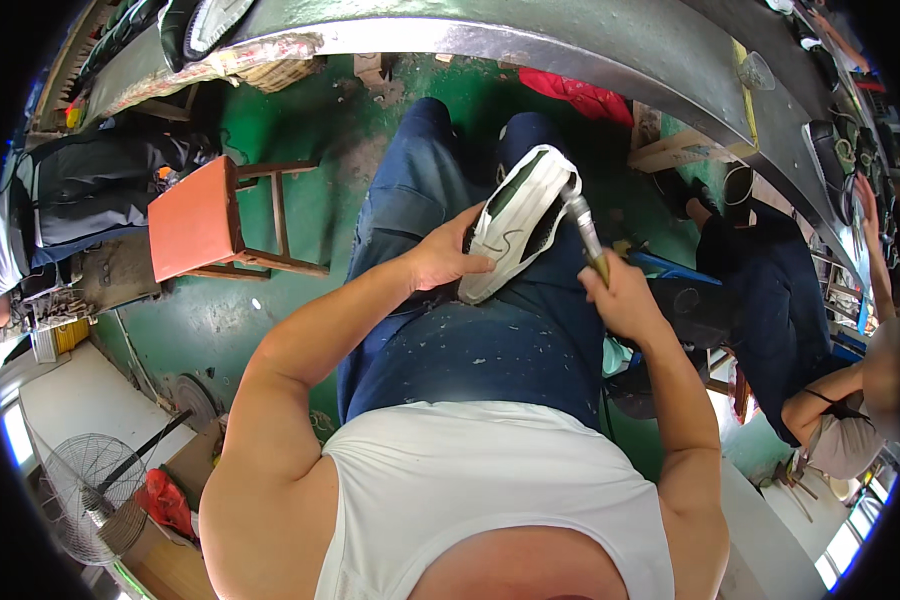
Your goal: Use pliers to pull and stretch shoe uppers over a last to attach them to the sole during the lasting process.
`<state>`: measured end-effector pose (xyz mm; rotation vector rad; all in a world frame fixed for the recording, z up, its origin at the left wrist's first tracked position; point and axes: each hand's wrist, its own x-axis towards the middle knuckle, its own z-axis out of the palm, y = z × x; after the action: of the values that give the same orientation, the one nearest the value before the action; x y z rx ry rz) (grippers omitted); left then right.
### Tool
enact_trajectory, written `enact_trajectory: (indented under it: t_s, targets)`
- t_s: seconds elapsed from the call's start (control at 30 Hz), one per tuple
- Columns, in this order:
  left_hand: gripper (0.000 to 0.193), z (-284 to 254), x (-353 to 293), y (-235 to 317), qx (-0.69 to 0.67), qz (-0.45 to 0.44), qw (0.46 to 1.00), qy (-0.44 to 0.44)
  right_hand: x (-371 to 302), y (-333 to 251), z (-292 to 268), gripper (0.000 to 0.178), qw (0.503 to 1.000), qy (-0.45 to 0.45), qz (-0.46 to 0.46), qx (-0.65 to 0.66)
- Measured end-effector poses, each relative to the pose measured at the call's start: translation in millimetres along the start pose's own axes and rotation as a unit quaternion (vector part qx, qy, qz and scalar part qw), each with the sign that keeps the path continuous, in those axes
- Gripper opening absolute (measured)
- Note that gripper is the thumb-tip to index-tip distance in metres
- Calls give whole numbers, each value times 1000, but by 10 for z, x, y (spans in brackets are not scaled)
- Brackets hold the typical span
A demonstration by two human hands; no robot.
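Two bare hands worked over the lap: the left hand gripped a white-soled green and white shoe resting sole-up on the thigh, while the right hand closed around a metal-headed hammer touching its toe.

The shoe's upper is hidden beneath its sole, and the hammer's handle disappears inside the right hand.

Clearly a shoe workshop: long conveyor worktop carrying shoes, green painted floor, wooden stool, co-worker seated alongside.
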<state>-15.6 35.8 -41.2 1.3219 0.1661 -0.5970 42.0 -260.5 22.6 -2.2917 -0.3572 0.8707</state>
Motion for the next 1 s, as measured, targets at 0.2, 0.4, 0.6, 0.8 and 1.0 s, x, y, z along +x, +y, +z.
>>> enact_trajectory:
  t_s: [0.2,0.4,0.6,0.8,1.0]
  targets:
    - [89,30,111,-189,-36,35,999,21,26,-226,-57,47,972,-80,-151,-161]
    - [91,143,119,-110,51,47,996,50,149,-245,-147,52,942,-24,-237,-237]
    - [90,125,101,-143,90,10,995,31,208,-920,-285,47,877,-82,-199,-429]
    - [85,168,86,34,-346,-64,936,27,520,-843,-258,31,908,-282,-129,-280]
    - [68,119,493,-372,-304,-97,927,195,353,-329,518,32,972,-91,-172,-132]
